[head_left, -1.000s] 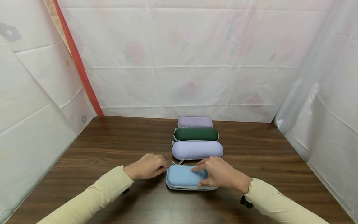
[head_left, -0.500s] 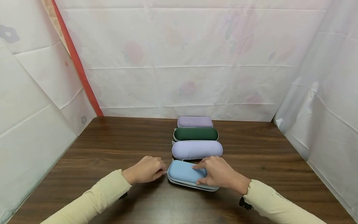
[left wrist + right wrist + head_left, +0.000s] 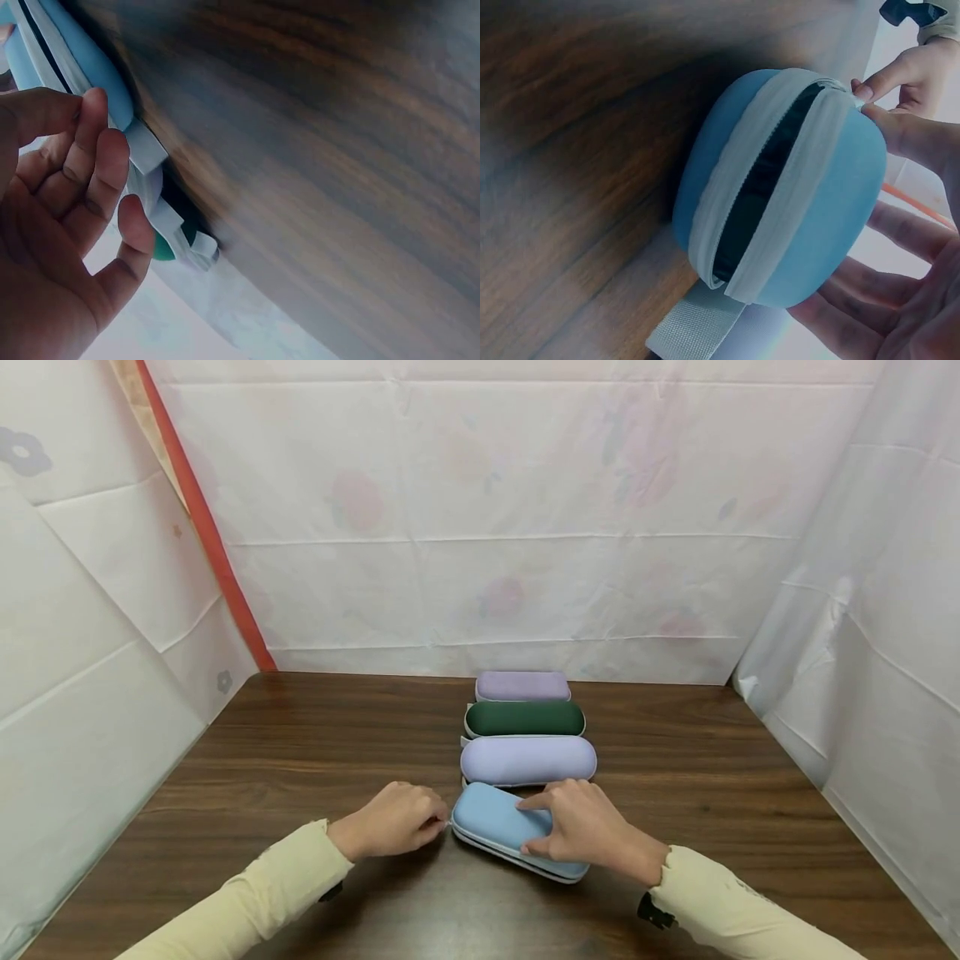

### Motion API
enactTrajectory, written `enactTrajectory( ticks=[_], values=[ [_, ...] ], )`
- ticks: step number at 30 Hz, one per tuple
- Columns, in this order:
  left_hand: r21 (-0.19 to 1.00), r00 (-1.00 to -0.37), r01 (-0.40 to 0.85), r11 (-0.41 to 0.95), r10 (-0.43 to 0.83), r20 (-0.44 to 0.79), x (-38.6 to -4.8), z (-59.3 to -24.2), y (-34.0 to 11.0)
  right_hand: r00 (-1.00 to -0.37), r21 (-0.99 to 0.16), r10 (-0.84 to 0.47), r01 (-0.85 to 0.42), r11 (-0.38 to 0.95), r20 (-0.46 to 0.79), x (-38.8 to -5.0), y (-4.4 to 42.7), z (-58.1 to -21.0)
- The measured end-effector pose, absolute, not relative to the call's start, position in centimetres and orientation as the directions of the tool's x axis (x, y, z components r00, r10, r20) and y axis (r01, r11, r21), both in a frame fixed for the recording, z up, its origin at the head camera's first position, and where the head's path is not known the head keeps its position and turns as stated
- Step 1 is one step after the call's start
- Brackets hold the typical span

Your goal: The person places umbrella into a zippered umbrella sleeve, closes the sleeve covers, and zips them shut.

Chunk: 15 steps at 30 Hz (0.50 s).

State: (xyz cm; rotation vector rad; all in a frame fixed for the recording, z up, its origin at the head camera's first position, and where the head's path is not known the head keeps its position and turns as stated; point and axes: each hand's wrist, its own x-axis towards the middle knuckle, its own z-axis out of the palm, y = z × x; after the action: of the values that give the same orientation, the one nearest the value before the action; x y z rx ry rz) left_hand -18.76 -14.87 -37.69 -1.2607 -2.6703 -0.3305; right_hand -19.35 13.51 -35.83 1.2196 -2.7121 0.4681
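A light blue zippered hard case lies at an angle on the wooden table, its right end nearer the front. My right hand grips it from above, thumb and fingers spread over the lid. At the case's left end my left hand pinches something small at the zipper, apparently the pull; the fingertips mostly hide it. In the right wrist view the zipper is parted round one end, leaving a dark gap. A grey fabric tab sticks out below that end.
Behind the blue case lie a lavender case, a dark green case and a purple case, in a row toward the back. White patterned sheets hang round the wooden table.
The blue case has turned clockwise, left end farther back and right end closer to me. My left hand has shifted slightly toward me; the right hand keeps its grip.
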Motion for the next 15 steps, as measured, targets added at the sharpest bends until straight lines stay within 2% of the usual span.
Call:
enactTrajectory(
  ticks=[10,13,15],
  values=[
    [0.154,-0.637,0.770,0.619,0.732,0.243,-17.7,-37.5,-13.1,-0.695,-0.188,-0.657,-0.715,0.673,0.291,-18.1,13.0,-36.0],
    [0.163,-0.656,0.754,0.636,0.718,0.235,-17.7,-37.5,-13.1,-0.687,-0.177,-0.681,-0.725,0.665,0.253,-18.1,13.2,-35.7],
    [0.167,-0.663,0.748,0.642,0.713,0.229,-17.7,-37.6,-13.2,-0.657,-0.175,-0.723,-0.754,0.633,0.212,-18.4,13.6,-35.4]
  ],
)
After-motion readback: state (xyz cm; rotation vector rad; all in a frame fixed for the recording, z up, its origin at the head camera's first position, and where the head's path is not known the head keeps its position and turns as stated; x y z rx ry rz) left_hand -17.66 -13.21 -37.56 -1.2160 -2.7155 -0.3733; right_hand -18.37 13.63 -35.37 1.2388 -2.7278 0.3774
